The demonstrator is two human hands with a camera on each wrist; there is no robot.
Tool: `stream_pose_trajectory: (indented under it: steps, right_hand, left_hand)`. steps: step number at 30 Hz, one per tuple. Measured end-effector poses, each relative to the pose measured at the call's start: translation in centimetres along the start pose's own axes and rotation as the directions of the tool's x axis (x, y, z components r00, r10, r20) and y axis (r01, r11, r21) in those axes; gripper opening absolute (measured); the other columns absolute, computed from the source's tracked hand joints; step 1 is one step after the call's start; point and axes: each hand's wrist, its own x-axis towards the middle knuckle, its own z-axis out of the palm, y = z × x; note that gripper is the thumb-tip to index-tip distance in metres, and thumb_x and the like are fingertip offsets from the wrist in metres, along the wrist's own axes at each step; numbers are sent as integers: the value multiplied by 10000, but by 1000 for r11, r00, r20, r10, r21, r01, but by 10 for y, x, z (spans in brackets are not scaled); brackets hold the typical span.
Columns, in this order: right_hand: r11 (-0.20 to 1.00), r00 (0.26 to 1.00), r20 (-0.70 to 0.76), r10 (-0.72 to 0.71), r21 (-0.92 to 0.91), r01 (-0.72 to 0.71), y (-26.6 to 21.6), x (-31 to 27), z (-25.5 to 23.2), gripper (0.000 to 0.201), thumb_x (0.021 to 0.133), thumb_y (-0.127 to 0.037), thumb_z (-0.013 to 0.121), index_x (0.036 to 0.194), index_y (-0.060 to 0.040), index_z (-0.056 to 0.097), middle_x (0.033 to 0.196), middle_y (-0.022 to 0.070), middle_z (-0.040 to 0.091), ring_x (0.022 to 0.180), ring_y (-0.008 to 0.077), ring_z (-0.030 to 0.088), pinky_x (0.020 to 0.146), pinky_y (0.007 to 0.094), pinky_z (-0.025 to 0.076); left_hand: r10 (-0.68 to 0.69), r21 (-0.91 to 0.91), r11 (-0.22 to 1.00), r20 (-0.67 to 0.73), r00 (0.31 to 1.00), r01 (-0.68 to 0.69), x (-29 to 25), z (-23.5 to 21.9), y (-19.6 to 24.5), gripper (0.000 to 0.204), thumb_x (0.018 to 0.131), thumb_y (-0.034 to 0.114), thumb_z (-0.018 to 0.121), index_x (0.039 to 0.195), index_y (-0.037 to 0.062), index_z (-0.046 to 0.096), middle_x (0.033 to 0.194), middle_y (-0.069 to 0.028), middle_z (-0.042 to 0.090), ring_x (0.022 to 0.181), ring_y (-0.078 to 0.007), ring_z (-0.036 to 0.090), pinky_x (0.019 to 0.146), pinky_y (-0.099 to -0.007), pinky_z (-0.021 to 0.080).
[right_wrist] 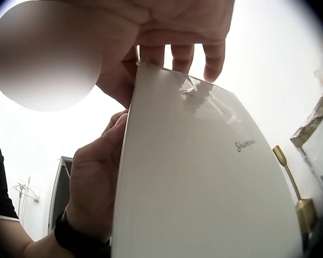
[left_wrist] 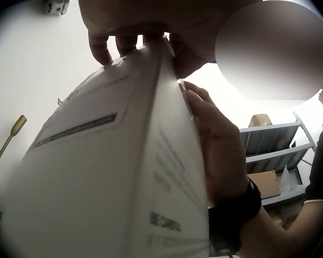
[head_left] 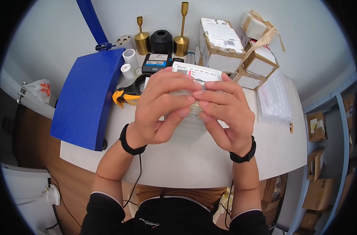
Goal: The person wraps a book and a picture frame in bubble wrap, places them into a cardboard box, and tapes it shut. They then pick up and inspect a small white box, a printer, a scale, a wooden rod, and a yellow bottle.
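A white box [head_left: 207,73] with a printed shipping label stands between both hands, over the table. My left hand [head_left: 157,105] grips its top edge from the left, with fingers curved over it and the thumb on the near side. From the right, my right hand [head_left: 231,111] grips the same edge, its fingertips close to the left ones. In the left wrist view the box's side [left_wrist: 91,188] bears a label and "BE CAREFUL" lettering. Wrinkled clear film [right_wrist: 196,88] covers the upper corner in the right wrist view. The hands hide much of the top.
A blue panel [head_left: 86,94] stands at the left, beside a yellow-and-black tape dispenser [head_left: 127,96] and white rolls [head_left: 129,58]. Behind are a label printer [head_left: 157,62] and brass candlesticks [head_left: 181,43]. Taped boxes [head_left: 221,41] and bubble wrap [head_left: 274,102] lie at the right.
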Motion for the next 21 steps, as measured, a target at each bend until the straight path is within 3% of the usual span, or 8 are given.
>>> stream_pose_trajectory:
  steps: [9,15,17,21]
  right_hand:
    - [997,999,-32,-31,70,33,6,-3,12,219,794,36,702,995,-50,711,1097,70,726,1079,311,657,1137,551,360]
    - [996,996,-33,-78,32,79,8,-10,12,199,815,28,701,996,-54,710,1114,70,722,1101,300,650,1139,539,362]
    - [997,997,-28,-74,20,74,7,-10,12,193,824,27,700,997,-57,711,1111,70,722,1110,299,646,1139,536,362]
    - [990,997,-72,33,138,-23,2,-9,14,282,800,20,723,1065,-67,684,1187,87,690,1131,316,638,1120,520,387]
  left_hand:
    - [-7,36,999,34,999,5,-5,-2,-1,158,857,23,648,1007,71,635,1156,-130,689,1036,-312,643,1022,-516,393]
    - [58,61,997,-6,998,-57,-12,4,-3,184,882,27,634,1060,70,620,1187,-163,690,1169,-405,623,1078,-566,391]
    - [7,62,998,9,1000,-8,-12,2,0,213,878,26,642,1083,73,611,1189,-178,690,1232,-447,591,1093,-573,389]
    - [-8,100,995,24,1000,6,-8,1,8,261,857,15,663,1103,80,608,1215,-185,677,1238,-439,591,1087,-558,394]
